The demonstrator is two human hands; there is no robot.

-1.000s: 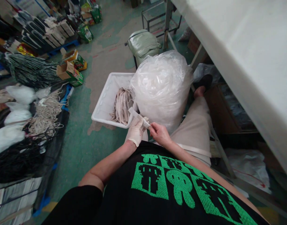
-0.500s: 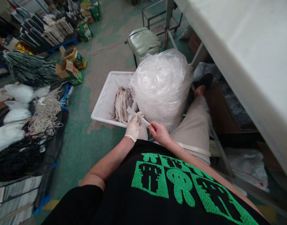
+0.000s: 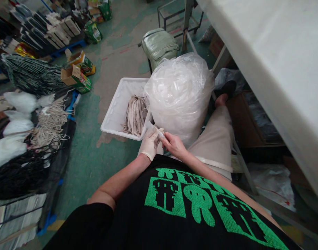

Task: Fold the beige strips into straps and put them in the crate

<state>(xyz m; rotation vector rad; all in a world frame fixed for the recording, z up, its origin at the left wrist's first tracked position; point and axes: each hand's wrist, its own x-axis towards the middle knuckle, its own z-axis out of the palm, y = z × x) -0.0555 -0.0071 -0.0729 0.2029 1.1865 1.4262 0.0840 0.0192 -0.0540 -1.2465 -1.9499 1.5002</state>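
My left hand point(image 3: 149, 141), in a thin pale glove, is closed round a narrow whitish strip point(image 3: 149, 126) that looks like clear plastic. Its translucent end sticks out above the fingers, while most of it is hidden in the grip. Bare and close beside it, my right hand point(image 3: 174, 144) pinches the strip's other end. Just beyond my hands stands a white plastic bin point(image 3: 110, 116) with a bundle of beige flat straps point(image 3: 135, 114) in it. A large, full clear plastic bag point(image 3: 181, 97) bulges against the bin's right side.
A pale-topped table point(image 3: 273, 52) slants along the right, with boxes and bags beneath. Behind the big bag sits a green wrapped bundle point(image 3: 160, 47). To the left, cord bundles point(image 3: 51, 123) lie on pallets, near open cartons point(image 3: 77, 80).
My hands have come closer together, and my left hand has turned round the strip, covering more of it. The bin and the big bag stay where they were.
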